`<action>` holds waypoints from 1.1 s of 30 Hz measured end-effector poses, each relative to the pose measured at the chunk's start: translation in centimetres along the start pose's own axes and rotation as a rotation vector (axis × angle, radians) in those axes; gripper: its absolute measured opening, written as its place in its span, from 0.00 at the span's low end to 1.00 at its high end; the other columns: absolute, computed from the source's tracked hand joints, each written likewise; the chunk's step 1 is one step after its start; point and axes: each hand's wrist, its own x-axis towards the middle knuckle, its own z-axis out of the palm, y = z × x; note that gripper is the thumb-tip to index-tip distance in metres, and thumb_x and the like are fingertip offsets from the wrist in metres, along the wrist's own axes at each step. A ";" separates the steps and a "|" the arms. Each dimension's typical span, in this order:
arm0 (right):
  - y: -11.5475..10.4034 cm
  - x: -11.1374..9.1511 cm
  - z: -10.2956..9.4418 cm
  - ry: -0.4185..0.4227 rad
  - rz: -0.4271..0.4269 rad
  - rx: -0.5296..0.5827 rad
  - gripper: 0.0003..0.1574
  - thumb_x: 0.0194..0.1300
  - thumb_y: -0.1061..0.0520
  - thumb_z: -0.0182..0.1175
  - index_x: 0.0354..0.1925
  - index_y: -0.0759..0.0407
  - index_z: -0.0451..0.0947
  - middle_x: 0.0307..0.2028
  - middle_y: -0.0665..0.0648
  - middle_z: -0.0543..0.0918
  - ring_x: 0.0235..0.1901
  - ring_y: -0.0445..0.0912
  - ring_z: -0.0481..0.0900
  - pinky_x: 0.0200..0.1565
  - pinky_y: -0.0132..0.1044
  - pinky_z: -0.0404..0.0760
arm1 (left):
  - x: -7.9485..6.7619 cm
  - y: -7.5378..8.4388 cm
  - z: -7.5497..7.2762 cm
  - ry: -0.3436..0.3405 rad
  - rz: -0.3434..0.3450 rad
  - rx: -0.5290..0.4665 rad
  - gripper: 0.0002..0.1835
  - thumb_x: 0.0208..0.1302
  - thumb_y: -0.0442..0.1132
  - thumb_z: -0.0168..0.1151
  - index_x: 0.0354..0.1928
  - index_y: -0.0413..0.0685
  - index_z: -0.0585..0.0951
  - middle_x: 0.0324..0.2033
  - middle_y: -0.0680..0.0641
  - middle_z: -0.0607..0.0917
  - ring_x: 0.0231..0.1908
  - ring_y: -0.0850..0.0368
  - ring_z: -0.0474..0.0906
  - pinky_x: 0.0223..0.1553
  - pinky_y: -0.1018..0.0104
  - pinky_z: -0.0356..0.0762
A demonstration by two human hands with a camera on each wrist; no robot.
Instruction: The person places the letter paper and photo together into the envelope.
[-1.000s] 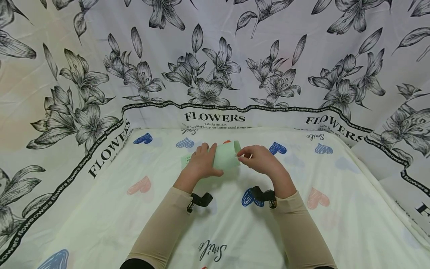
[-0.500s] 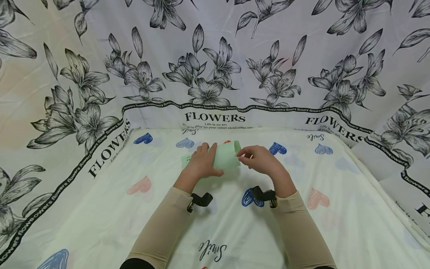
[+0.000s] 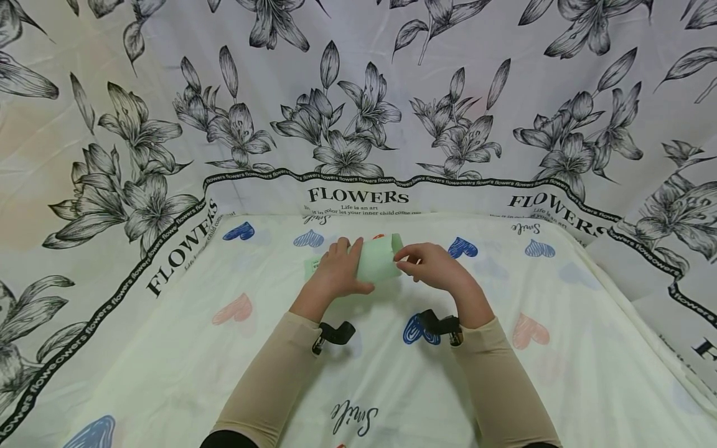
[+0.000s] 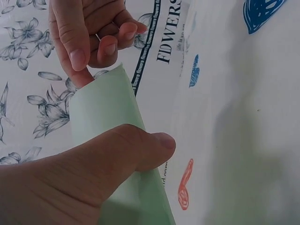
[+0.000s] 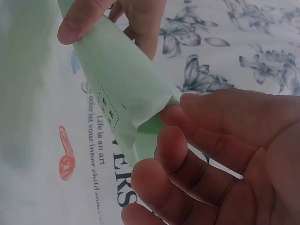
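Observation:
A light green paper packet [image 3: 378, 260] is held up above the cloth, its open end toward the right. My left hand [image 3: 337, 270] grips its body, with the thumb [image 4: 140, 147] across one face and fingers round the far side. At the open end, my right hand [image 3: 434, 267] pinches the rim between thumb [image 5: 201, 105] and forefinger. The other right fingers curl loosely beside the opening. In the right wrist view, a small printed box [image 5: 108, 111] shows on the packet's face, and the opening reveals its green inside. Part of the packet is hidden behind my left hand.
Below lies a pale cloth [image 3: 358, 367] printed with hearts and the word Smile. A white curtain [image 3: 470, 37] with black flower drawings stands behind and at both sides. Each wrist wears a small black camera mount [image 3: 337, 331].

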 end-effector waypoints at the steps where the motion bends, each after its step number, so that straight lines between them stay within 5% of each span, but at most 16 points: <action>1: 0.0 0.0 0.0 0.003 0.002 0.000 0.18 0.75 0.50 0.60 0.57 0.55 0.83 0.35 0.54 0.83 0.29 0.48 0.80 0.32 0.43 0.77 | 0.0 0.0 0.0 0.000 0.000 0.001 0.63 0.51 0.61 0.78 0.81 0.43 0.54 0.65 0.35 0.64 0.60 0.39 0.64 0.63 0.43 0.67; 33: 0.1 -0.1 -0.3 -0.034 -0.057 0.093 0.23 0.76 0.49 0.60 0.59 0.62 0.81 0.31 0.55 0.77 0.26 0.48 0.71 0.30 0.41 0.72 | -0.2 0.5 -0.3 0.002 0.038 -0.026 0.61 0.51 0.59 0.79 0.80 0.44 0.56 0.64 0.36 0.65 0.60 0.40 0.65 0.62 0.44 0.68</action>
